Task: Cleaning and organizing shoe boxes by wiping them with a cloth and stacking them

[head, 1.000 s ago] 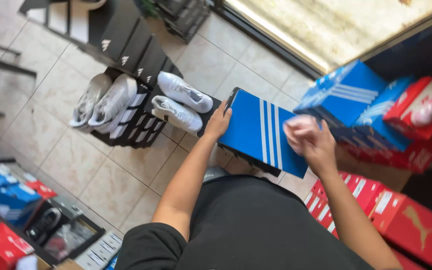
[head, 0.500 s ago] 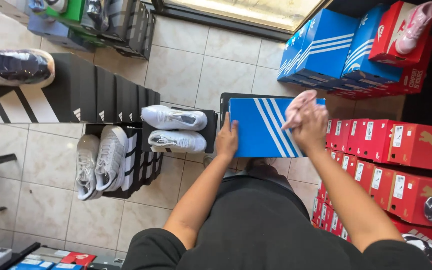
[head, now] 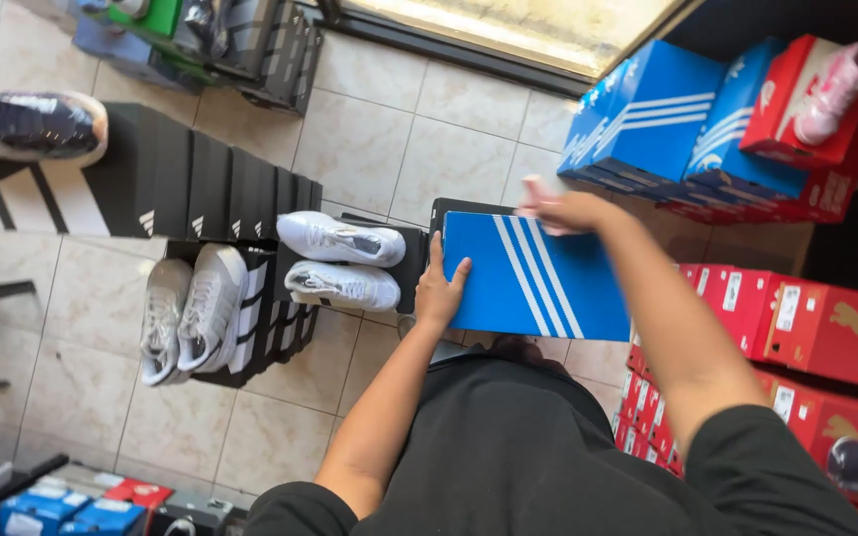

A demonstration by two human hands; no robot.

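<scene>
— What is being held?
— A blue shoe box with three white stripes on its lid (head: 533, 278), closed, so its contents can't be seen. The left hand (head: 441, 288) grasps its left edge, fingers over the lid; the right hand (head: 560, 210) lies on the far edge, blurred, and I cannot tell whether it grips or only rests. The box sits in front of the person's black shirt (head: 518, 447), above the tiled floor (head: 389, 139).
— What's around it?
— Just left of it, two white sneakers (head: 342, 260) lie on a black box (head: 411, 260). Further left, two grey sneakers (head: 191, 313) rest on a row of black boxes (head: 211, 194). To the right, red boxes (head: 806, 318) are stacked against the wall, close by the right arm. Beyond them stand blue striped boxes (head: 662, 114), at least three, and a pink shoe (head: 836, 79) lies on a red box at the top right
</scene>
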